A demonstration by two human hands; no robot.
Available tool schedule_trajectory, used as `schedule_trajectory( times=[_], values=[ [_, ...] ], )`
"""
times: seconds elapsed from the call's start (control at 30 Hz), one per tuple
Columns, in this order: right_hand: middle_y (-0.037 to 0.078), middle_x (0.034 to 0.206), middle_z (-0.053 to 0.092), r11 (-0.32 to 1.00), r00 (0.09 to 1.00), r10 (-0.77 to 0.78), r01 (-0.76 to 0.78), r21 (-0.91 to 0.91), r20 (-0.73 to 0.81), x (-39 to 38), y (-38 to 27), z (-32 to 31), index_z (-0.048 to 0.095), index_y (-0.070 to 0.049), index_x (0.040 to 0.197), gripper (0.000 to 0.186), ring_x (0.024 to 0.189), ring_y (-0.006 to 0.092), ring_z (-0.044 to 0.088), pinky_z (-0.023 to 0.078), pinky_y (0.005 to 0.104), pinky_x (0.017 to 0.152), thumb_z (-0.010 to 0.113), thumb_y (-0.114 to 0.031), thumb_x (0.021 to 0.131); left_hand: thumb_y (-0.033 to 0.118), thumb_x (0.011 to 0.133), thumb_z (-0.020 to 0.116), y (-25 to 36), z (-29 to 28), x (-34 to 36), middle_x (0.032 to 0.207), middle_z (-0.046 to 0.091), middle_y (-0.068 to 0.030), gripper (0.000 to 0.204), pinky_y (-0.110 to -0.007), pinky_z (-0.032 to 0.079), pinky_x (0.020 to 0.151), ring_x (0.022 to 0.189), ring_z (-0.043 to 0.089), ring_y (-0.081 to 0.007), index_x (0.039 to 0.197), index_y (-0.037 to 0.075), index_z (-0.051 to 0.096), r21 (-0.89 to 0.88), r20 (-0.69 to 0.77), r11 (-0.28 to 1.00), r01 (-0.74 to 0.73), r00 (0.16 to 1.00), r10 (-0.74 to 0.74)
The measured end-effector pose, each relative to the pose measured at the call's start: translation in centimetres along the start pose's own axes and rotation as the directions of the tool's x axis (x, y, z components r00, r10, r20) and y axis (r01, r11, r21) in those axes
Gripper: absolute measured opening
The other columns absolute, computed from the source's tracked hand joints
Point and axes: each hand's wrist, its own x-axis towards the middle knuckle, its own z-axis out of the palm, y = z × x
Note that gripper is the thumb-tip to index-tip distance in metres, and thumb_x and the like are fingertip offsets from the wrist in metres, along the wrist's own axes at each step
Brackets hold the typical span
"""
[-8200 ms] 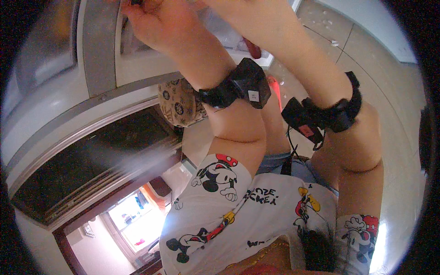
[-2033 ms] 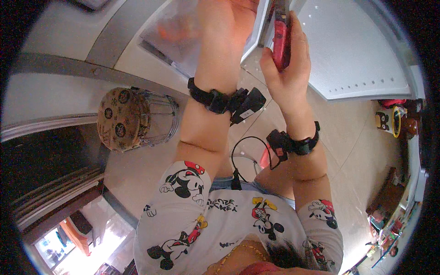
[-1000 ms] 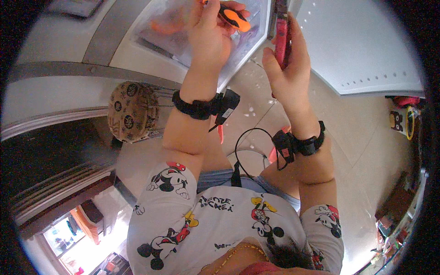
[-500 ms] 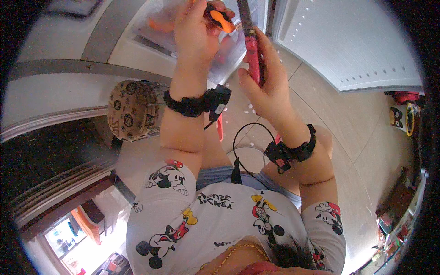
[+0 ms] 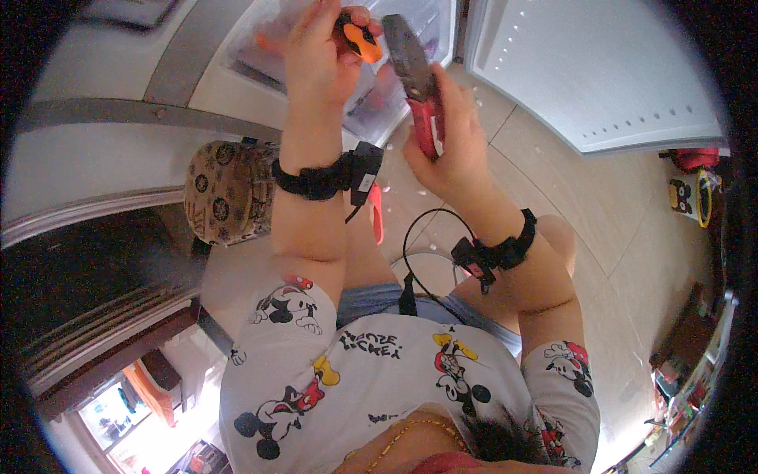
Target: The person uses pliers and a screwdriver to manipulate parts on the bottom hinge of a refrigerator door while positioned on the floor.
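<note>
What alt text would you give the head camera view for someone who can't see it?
Seen from above, a person's left hand grips a small black-and-orange tool while the right hand holds a flat red-and-grey tool, both raised before an open clear plastic bin. Black wrist straps show on both arms; a patterned round stool stands on the tiled floor at left.

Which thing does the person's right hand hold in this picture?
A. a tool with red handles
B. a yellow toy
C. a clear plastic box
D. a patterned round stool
A: the right hand is closed around the tool with red handles, its dark head pointing up beside the left hand.
</note>
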Motion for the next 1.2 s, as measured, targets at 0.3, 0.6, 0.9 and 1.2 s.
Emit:
schedule_trajectory(
  times=[0.3, 0.6, 0.9, 1.2],
  values=[
    [0.013, 0.1, 0.061, 0.899, 0.916, -0.4, 0.387, -0.204, -0.022, 3.0, 5.8, 1.0, 0.058, -0.01, 0.128, 0.064, 0.088, 0.037, 0.061, 0.052, 0.0475, 0.076, 0.082, -0.009, 0.069, 0.025, 0.106, 0.058, 1.2, 0.4, -0.5, 0.082, 0.064, -0.0054, 0.038, -0.035, 0.054, 0.07, 0.075, 0.064, -0.0224, 0.134, 0.0, 0.057, -0.02, 0.088, 0.995, 0.096, 0.992, -0.094],
    [0.01, 0.092, 0.058, 0.779, 0.793, -0.592, 0.516, -0.356, -0.145, 7.4, 8.1, 1.4, 0.063, -0.011, 0.1, 0.038, 0.084, 0.0352, 0.058, 0.046, 0.0436, 0.071, 0.082, -0.013, 0.067, 0.024, 0.108, 0.055, 1.7, 1.9, -1.4, 0.083, 0.066, -0.0064, 0.037, -0.034, 0.055, 0.064, 0.073, 0.067, -0.023, 0.136, 0.0, 0.056, 0.057, 0.12, 0.993, 0.104, 0.987, -0.11],
    [0.013, 0.094, 0.058, 0.82, 0.808, -0.557, 0.497, -0.285, -0.192, 7.2, 8.1, 1.7, 0.059, -0.008, 0.105, 0.058, 0.085, 0.0378, 0.058, 0.048, 0.0478, 0.073, 0.089, -0.012, 0.056, 0.027, 0.109, 0.053, 1.9, 1.6, -1.2, 0.083, 0.065, -0.0059, 0.038, -0.031, 0.053, 0.058, 0.074, 0.067, -0.0214, 0.136, 0.0, 0.056, 0.022, 0.184, 0.991, 0.132, 0.974, -0.133],
    [0.014, 0.096, 0.059, 0.875, 0.861, -0.471, 0.429, -0.224, -0.192, 6.5, 7.3, 1.6, 0.058, -0.007, 0.109, 0.062, 0.088, 0.0404, 0.059, 0.05, 0.0486, 0.074, 0.089, -0.01, 0.055, 0.026, 0.107, 0.056, 1.6, 2.3, -1.6, 0.079, 0.062, -0.0044, 0.037, -0.033, 0.053, 0.066, 0.069, 0.062, -0.0192, 0.134, 0.002, 0.058, 0.097, 0.075, 0.992, 0.077, 0.994, -0.084]
  ],
)
